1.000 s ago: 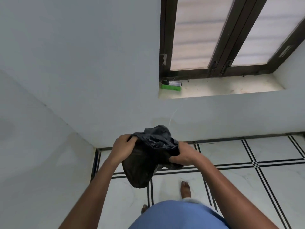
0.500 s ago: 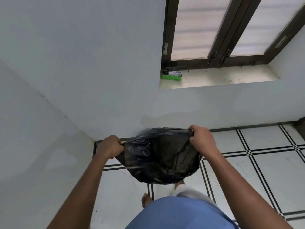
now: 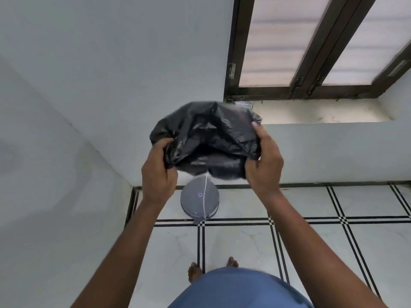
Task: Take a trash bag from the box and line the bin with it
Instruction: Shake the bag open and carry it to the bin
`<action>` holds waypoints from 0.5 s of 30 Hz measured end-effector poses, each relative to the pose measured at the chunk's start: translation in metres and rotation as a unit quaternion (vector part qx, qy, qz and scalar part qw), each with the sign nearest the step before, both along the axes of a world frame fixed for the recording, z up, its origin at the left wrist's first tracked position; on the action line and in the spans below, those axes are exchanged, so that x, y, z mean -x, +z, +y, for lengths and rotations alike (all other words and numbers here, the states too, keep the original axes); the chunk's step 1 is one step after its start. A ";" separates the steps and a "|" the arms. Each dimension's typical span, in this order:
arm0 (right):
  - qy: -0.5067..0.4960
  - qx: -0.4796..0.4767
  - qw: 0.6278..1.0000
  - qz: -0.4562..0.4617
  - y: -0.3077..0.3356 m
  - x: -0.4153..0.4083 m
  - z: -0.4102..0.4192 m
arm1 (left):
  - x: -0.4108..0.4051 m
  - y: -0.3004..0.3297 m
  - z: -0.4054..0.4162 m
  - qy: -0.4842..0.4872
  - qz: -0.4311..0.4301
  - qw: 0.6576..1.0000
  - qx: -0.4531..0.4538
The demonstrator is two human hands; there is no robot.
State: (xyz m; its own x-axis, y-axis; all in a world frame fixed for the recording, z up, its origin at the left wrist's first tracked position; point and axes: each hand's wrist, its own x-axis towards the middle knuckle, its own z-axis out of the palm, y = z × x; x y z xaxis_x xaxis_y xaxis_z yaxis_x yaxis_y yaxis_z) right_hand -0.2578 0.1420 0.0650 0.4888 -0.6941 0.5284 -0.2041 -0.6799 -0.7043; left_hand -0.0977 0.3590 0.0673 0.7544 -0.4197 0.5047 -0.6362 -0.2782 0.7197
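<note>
A black trash bag [image 3: 206,132] billows in the air in front of me, its mouth spread wide toward me. My left hand [image 3: 159,170] grips the left edge of the mouth and my right hand [image 3: 263,163] grips the right edge. Below the bag, a round grey bin [image 3: 199,202] with its lid shut stands on the floor by the wall corner. The box on the window ledge is mostly hidden behind the bag; only a strip of the box [image 3: 243,104] shows.
White walls meet in a corner at the left. A dark-framed window [image 3: 311,52] sits above a ledge [image 3: 322,112] at the right. The white floor tiles [image 3: 333,203] have black lines. My bare feet [image 3: 211,267] stand just behind the bin.
Both hands have lifted the bag upward and the bag has puffed up with air. The view has tilted so the grey bin now shows below the bag, and the bag covers the box.
</note>
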 end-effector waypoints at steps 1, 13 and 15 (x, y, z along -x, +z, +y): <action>0.005 0.030 0.998 0.047 -0.010 0.004 0.001 | 0.001 -0.012 -0.002 -0.015 -0.004 0.997 -0.076; 0.180 -0.389 0.749 0.506 -0.122 0.077 -0.036 | 0.019 -0.097 0.010 -0.051 0.509 0.795 -0.327; 0.125 -0.385 0.833 0.377 -0.121 0.066 -0.047 | 0.022 -0.087 -0.009 0.007 0.529 0.836 -0.147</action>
State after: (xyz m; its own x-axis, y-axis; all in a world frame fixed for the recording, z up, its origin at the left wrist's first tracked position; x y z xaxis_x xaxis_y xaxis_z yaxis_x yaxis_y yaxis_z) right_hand -0.3240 0.0950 -0.0559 0.6601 -0.5120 -0.5497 -0.7061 -0.1731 -0.6867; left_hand -0.1193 0.3505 -0.0198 0.7184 -0.3956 -0.5722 0.3182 -0.5446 0.7760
